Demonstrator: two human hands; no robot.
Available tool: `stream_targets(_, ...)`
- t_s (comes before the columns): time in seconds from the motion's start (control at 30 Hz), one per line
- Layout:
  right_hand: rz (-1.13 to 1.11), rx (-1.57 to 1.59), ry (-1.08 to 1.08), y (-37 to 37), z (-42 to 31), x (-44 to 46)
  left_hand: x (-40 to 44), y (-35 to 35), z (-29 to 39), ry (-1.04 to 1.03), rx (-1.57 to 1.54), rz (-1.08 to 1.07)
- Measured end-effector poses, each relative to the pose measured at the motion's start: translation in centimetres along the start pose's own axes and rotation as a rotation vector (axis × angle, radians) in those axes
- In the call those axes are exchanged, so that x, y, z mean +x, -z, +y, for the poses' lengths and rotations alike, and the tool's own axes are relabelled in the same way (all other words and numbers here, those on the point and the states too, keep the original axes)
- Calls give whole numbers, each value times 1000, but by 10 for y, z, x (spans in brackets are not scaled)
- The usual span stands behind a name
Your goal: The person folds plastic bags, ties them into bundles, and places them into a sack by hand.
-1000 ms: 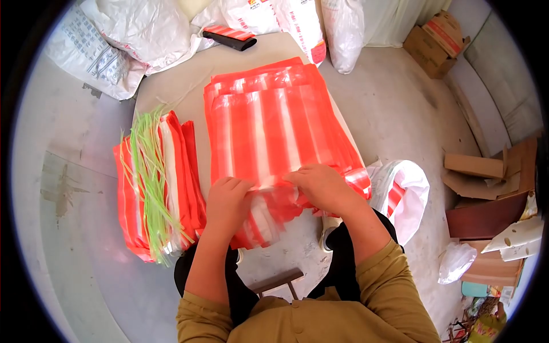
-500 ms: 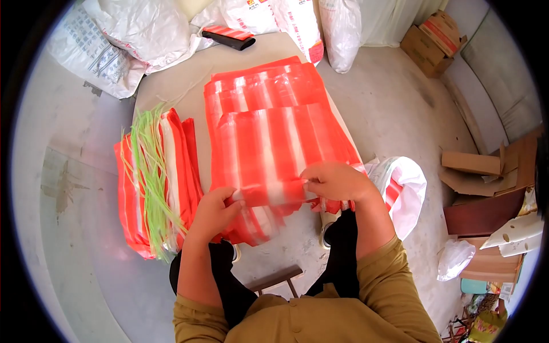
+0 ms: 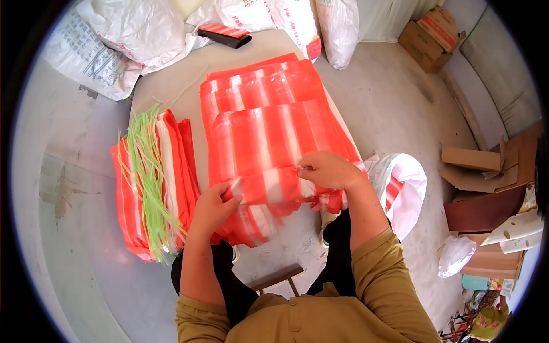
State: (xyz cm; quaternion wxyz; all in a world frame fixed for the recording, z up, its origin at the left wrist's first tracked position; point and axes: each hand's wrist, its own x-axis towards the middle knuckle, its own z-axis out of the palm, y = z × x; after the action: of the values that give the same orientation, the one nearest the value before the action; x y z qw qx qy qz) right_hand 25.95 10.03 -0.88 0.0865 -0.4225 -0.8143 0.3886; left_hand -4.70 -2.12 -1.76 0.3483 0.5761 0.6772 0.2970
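A stack of red-and-white striped plastic sheets or bags point(image 3: 269, 134) lies before me, its near end hanging over the table's front edge. My left hand point(image 3: 214, 207) pinches the left corner of the top striped bag's near edge between thumb and fingers. At the right end of that edge, my right hand point(image 3: 330, 170) grips the same material, fingers closed. Between both hands the edge forms a wrinkled band. Left of the stack sits a folded striped bundle point(image 3: 171, 154) with light-green plastic strips point(image 3: 147, 177) draped over it.
White printed sacks point(image 3: 143, 31) line the table's far side. A black-and-red roll point(image 3: 224, 36) lies on the tabletop point(image 3: 166, 80). To the right stands an open white sack point(image 3: 409, 188) with striped material inside. Cardboard boxes point(image 3: 423, 46) and an opened carton point(image 3: 474, 166) are further right.
My right hand has shifted slightly away from my body, carrying its end of the bag's edge. The left hand keeps its pinch with little movement. The camera view has shifted slightly.
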Motion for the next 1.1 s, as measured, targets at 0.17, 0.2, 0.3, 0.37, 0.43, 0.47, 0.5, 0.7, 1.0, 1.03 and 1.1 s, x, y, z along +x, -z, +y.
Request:
stream_targets(0.17, 46, -99, -48, 2, -14, 4, 2, 4, 6, 114, 43, -57)
stream_targets(0.2, 82, -89, -16, 0, -11, 4, 2, 4, 7, 133, 46, -57)
stream_targets(0.3, 151, -74, 35, -4, -5, 5, 4, 0, 0, 94, 29, -37)
stream_targets(0.37, 142, -78, 14, -2, -8, 5, 5, -1, -1, 93, 34, -35)
stream_targets(0.43, 163, 14, -5, -2, -4, 1, 4, -2, -2, 86, 18, -23)
stream_targets(0.47, 174, 60, -14, -1, -1, -1, 4, -2, -2, 80, -1, -14)
stream_targets(0.5, 180, 68, -60, 2, -3, -5, 3, -3, -2, 73, -21, -5)
stream_targets(0.7, 160, 158, -223, 25, 9, -37, 3, -5, -4, 72, 30, 27)
stream_targets(1.0, 121, 286, -249, 35, 22, -72, 5, -8, -2, 130, 26, 53)
stream_targets(1.03, 152, 305, -228, 31, 26, -70, 5, -10, -5, 124, 13, 67)
stream_targets(1.1, 208, 312, -189, 26, 32, -64, 6, -12, -11, 110, -14, 97)
